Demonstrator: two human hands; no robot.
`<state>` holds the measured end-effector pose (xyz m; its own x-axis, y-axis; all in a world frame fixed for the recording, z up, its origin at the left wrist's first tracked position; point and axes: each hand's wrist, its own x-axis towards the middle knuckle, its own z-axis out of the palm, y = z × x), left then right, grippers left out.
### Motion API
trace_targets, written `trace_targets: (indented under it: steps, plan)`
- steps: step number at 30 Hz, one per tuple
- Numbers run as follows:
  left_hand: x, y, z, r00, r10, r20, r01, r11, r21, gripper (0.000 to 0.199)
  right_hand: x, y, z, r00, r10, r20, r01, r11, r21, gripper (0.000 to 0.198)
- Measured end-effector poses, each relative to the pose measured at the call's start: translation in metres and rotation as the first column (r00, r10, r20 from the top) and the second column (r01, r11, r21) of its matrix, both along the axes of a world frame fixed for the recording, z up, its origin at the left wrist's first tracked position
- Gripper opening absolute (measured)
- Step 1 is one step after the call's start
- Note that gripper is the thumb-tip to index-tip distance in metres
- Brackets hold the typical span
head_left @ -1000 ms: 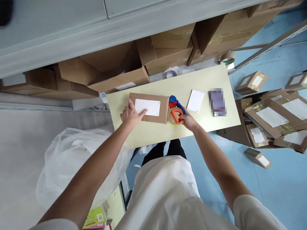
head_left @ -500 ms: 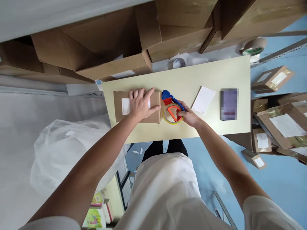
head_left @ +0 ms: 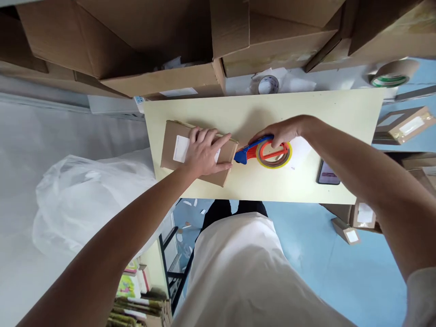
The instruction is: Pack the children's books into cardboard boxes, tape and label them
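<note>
A closed cardboard box [head_left: 168, 143] with a white label [head_left: 180, 148] lies slightly turned on the pale table [head_left: 197, 106]. My left hand [head_left: 204, 156] rests flat on its top with fingers spread, covering part of the box and its labels. Just right of the box is a blue and red tape dispenser [head_left: 251, 152] carrying a roll of tape with a yellow rim. My right hand [head_left: 285, 130] grips it from the far side, fingers partly hidden behind it. The dispenser's blue head is at the box's right end; whether they touch, I cannot tell.
A white card [head_left: 301, 152] lies partly under my right forearm, near a phone [head_left: 327, 175]. Large open cartons [head_left: 163, 81] line the back, with tape rolls [head_left: 268, 85] beside them. Small parcels [head_left: 347, 230] stand at right. A white plastic bag [head_left: 91, 200] bulges at left.
My right hand has swung to the far side of the tape dispenser, turning its blue head toward the box's right end. The box has tilted clockwise under my left hand.
</note>
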<state>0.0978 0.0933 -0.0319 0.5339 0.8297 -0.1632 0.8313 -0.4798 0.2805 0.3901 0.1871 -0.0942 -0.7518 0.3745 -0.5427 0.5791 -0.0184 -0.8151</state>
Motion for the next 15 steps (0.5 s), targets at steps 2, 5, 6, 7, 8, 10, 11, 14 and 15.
trace_targets:
  steps: [2, 5, 6, 7, 8, 10, 11, 14, 15]
  plan:
    - [0.001, 0.001, 0.000, 1.000, 0.001, -0.003, -0.001, 1.000, -0.007, 0.086, -0.016, 0.019, -0.008, 0.993, 0.114, 0.021, -0.113, 0.991, -0.067, 0.044]
    - [0.001, 0.002, 0.001, 1.000, 0.009, -0.002, -0.009, 1.000, -0.011, 0.088, -0.038, 0.027, -0.011, 0.988, 0.128, 0.088, -0.122, 0.990, -0.069, 0.038]
    - [0.001, 0.002, 0.001, 1.000, 0.012, -0.003, -0.012, 1.000, -0.014, 0.087, -0.042, 0.025, -0.010, 0.988, 0.114, 0.107, -0.108, 0.992, -0.065, 0.038]
    - [0.001, 0.002, 0.002, 1.000, 0.015, -0.004, -0.015, 1.000, -0.018, 0.087, -0.042, 0.022, -0.006, 0.987, 0.110, 0.116, -0.102, 0.992, -0.076, 0.038]
    - [0.001, 0.002, 0.002, 1.000, 0.017, -0.006, -0.017, 1.000, -0.022, 0.086, -0.040, 0.018, -0.002, 0.987, 0.115, 0.115, -0.103, 0.989, -0.103, 0.039]
    - [0.002, 0.001, 0.004, 1.000, 0.025, -0.007, -0.025, 0.999, -0.024, 0.085, -0.027, 0.010, 0.012, 0.987, 0.130, 0.094, -0.112, 0.978, -0.176, 0.042]
    - [0.003, -0.001, 0.004, 0.999, 0.034, -0.005, -0.035, 0.999, -0.022, 0.085, -0.017, 0.005, 0.021, 0.988, 0.135, 0.077, -0.116, 0.971, -0.208, 0.044]
    - [0.010, -0.008, 0.006, 0.995, 0.104, -0.001, -0.104, 0.995, -0.007, 0.083, 0.013, -0.014, 0.054, 0.996, 0.088, 0.012, -0.083, 0.971, -0.226, 0.053]
    - [0.014, -0.011, 0.006, 0.990, 0.138, -0.002, -0.138, 0.990, -0.001, 0.083, 0.021, -0.024, 0.066, 0.999, 0.044, -0.014, -0.046, 0.978, -0.206, 0.056]
